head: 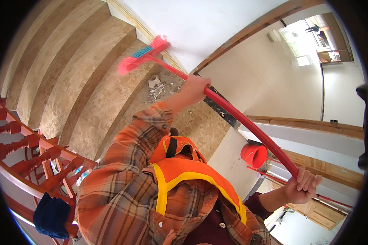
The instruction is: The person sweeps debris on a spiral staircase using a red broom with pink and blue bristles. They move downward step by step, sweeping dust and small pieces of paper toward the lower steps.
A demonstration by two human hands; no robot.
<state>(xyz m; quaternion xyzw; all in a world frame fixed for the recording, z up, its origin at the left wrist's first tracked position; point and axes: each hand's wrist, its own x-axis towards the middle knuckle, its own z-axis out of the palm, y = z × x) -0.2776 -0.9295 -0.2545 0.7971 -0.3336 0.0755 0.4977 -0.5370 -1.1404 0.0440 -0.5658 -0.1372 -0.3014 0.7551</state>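
Observation:
A broom with a red handle (248, 122) runs diagonally across the view, held in both hands. My left hand (196, 87) grips the handle partway down, nearer the broom head. Around the upper end of the handle, my right hand (303, 185) is closed. The pink and teal bristle head (143, 54) is slightly blurred, over a stair step beside the wall's base; I cannot tell whether it touches. Beneath my left forearm, pale scraps and dust (156, 88) lie on the brown stone floor (214, 122) at the foot of the stairs.
Curved stone stairs (79, 67) rise at the left, bordered by a red wooden balustrade (24, 144) with a dark blue cloth (51, 216) over its rail. A white wall (184, 27) flanks the steps. At the right stands a red bucket (254, 156), with a red pole (270, 177) near it.

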